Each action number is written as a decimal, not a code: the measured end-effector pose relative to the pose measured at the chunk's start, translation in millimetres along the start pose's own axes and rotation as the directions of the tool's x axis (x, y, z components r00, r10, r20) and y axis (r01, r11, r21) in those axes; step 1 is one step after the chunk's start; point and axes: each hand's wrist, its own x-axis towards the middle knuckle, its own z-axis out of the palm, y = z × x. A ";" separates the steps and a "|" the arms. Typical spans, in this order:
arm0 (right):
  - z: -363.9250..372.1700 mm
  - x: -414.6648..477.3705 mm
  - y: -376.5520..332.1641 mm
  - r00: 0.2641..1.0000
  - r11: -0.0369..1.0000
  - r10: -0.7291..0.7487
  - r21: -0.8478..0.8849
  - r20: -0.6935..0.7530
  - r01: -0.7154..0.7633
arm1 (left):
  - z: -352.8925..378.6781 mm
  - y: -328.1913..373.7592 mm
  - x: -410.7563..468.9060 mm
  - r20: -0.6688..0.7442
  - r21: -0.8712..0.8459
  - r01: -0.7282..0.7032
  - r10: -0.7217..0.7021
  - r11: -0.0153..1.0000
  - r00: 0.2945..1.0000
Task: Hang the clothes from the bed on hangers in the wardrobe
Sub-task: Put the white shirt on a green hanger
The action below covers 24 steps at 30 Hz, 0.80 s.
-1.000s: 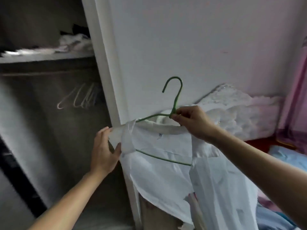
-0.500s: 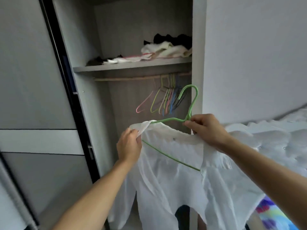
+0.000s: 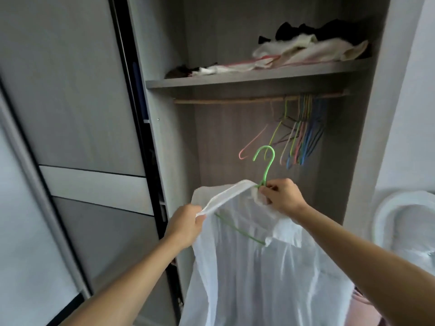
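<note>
White shirt (image 3: 259, 267) on green hanger (image 3: 267, 165), frame centre: right hand (image 3: 281, 196) pinches the hanger neck, left hand (image 3: 186, 225) grips the shoulder, steadying it for the rail (image 3: 235, 99).

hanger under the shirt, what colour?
Green: the hanger carrying the white shirt shows clearest in the head view, its hook above the right hand.

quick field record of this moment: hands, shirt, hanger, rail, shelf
left hand: pinches an edge of the white shirt
right hand: grips the green hanger just below its hook
white shirt: draped over the green hanger
green hanger: hook free, below the rail, not yet hung
rail: empty coloured hangers bunched toward its right end
shelf: loose clothes on top
</note>
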 end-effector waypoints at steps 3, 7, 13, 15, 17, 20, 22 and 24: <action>13.4 39.4 -16.3 0.981 0.983 -0.060 0.180 0.185 0.026 | 8.6 -34.8 36.0 0.135 0.152 0.137 -0.158 0.979 0.978; 32.7 100.1 -32.2 0.953 0.978 -0.141 0.189 0.268 0.091 | 2.8 -45.0 87.7 0.259 0.136 0.151 -0.182 0.979 0.948; 80.4 189.6 -46.7 0.957 0.969 -0.089 0.245 0.278 0.019 | -8.8 -66.0 157.6 0.056 0.179 0.176 -0.189 0.968 0.980; 91.1 219.6 -64.3 0.971 0.957 -0.039 0.289 0.237 -0.032 | -18.2 -76.2 179.0 0.040 0.229 0.162 -0.175 0.960 0.984; 102.4 259.6 -86.0 0.982 0.932 0.001 0.356 0.189 -0.070 | -29.6 -84.7 202.6 0.009 0.287 0.104 -0.112 0.952 0.994; 125.4 316.4 -119.5 0.983 0.884 0.020 0.457 0.183 -0.103 | -44.1 -96.5 237.9 0.013 0.461 -0.044 0.043 0.886 0.999; 141.2 347.8 -143.6 0.986 0.877 0.028 0.469 0.166 -0.104 | -54.4 -105.5 259.8 0.046 0.597 -0.138 0.138 0.790 0.989; 157.3 377.2 -169.7 0.993 0.878 0.034 0.471 0.115 -0.084 | -67.1 -117.7 281.8 0.068 0.709 -0.199 0.215 0.676 0.974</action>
